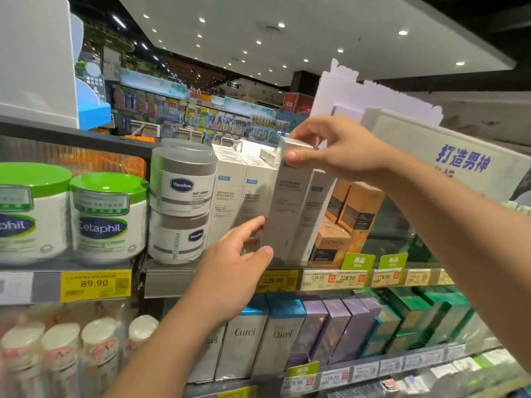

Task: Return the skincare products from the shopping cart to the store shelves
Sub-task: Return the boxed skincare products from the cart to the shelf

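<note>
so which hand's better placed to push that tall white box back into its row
Right hand: it already pinches the top of the tall white box. The left hand is open at the base, only steadying.

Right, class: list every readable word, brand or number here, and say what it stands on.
"Cetaphil": green-lidded jar
"Vaseline", "PRO DERMA": grey-lidded jar
"Curél": lower-shelf box
"89.90": yellow price tag
"129.00": yellow tag
"238.90", "228.90", "178.90": white tags
"打造男神": sign
Text on the white box the right hand grips: blurred.
</note>
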The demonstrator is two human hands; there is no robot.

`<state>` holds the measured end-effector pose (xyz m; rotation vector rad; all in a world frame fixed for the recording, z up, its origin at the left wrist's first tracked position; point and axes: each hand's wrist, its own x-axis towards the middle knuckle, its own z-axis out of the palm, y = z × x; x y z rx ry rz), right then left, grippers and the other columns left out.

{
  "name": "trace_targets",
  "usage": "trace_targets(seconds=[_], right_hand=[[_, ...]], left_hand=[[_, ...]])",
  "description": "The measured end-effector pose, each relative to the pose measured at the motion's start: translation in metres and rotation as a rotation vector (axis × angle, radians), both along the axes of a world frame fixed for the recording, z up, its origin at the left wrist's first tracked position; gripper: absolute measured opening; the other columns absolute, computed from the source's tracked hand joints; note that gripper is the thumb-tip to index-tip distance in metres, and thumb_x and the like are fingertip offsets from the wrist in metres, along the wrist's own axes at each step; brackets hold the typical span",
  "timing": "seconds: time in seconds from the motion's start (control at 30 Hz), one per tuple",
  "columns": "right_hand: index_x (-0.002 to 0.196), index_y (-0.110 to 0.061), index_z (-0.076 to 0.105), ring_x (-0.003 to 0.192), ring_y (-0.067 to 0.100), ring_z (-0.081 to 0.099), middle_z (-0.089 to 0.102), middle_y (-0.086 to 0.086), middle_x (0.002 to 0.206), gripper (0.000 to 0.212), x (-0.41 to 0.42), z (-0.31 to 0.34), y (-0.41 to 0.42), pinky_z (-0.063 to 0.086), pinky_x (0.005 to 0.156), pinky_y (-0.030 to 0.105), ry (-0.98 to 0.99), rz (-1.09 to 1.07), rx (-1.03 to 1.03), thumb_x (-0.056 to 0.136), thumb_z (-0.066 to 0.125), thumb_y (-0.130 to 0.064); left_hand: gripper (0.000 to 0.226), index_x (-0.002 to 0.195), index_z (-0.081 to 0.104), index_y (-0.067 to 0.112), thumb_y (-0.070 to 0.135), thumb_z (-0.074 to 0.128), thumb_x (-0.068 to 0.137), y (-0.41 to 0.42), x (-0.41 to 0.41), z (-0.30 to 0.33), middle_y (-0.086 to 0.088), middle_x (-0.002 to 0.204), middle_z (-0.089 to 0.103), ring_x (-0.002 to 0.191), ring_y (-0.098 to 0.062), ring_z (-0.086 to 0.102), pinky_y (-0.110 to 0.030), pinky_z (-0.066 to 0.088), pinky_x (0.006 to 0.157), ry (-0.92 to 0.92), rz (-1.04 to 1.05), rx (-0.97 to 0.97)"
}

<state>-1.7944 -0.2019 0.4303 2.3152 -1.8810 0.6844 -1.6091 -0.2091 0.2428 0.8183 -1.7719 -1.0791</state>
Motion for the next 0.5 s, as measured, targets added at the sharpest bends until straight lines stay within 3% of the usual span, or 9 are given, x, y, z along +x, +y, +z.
trace_targets(seconds=[0.07, 0.13, 0.23, 0.37, 0.5], right_hand=[[0.116, -0.019, 0.068, 0.093, 0.013, 0.059, 0.065, -0.01, 0.1, 0.041, -0.002, -0.004, -0.005, 0.047, 0.079, 0.022, 0.042, -0.035, 0.006, 0.088, 0.073, -0.049], [0.122, -0.022, 0.066, 0.105, 0.018, 0.059, 0.065, -0.009, 0.109, 0.047, -0.004, -0.008, -0.009, 0.05, 0.092, 0.039, 0.124, -0.057, -0.002, 0.088, 0.071, -0.054], [0.129, -0.027, 0.064, 0.118, 0.024, 0.052, 0.065, -0.007, 0.124, 0.055, -0.005, -0.012, -0.01, 0.044, 0.101, 0.053, 0.211, -0.079, -0.003, 0.089, 0.064, -0.063], [0.136, -0.03, 0.058, 0.122, 0.021, 0.039, 0.058, -0.006, 0.135, 0.053, -0.009, -0.016, -0.01, 0.037, 0.1, 0.049, 0.268, -0.139, 0.019, 0.093, 0.063, -0.06], [0.133, -0.032, 0.06, 0.121, 0.023, 0.034, 0.055, -0.002, 0.131, 0.042, -0.011, -0.024, -0.012, 0.026, 0.091, 0.042, 0.291, -0.177, 0.069, 0.098, 0.06, -0.056]], left_hand=[[0.054, 0.15, 0.043, 0.047, 0.034, 0.059, 0.1, -0.004, -0.003, 0.001, 0.022, 0.144, 0.053, 0.101, 0.023, 0.055, 0.0, 0.042, 0.074, -0.008, -0.009, 0.002], [0.055, 0.151, 0.043, 0.045, 0.035, 0.06, 0.1, -0.008, -0.005, 0.002, 0.02, 0.147, 0.052, 0.112, 0.012, 0.056, -0.002, 0.039, 0.079, -0.012, -0.009, 0.002], [0.055, 0.152, 0.042, 0.041, 0.035, 0.06, 0.1, -0.011, -0.009, 0.004, 0.021, 0.15, 0.048, 0.122, 0.002, 0.053, 0.004, 0.038, 0.073, -0.036, -0.021, 0.016], [0.056, 0.154, 0.042, 0.035, 0.031, 0.061, 0.1, -0.014, -0.015, 0.003, 0.017, 0.15, 0.047, 0.119, 0.003, 0.05, 0.01, 0.035, 0.069, -0.044, -0.026, 0.024], [0.058, 0.155, 0.037, 0.039, 0.038, 0.059, 0.101, -0.015, -0.019, 0.004, 0.02, 0.153, 0.042, 0.119, 0.003, 0.047, 0.001, 0.035, 0.067, -0.084, -0.033, 0.037]])
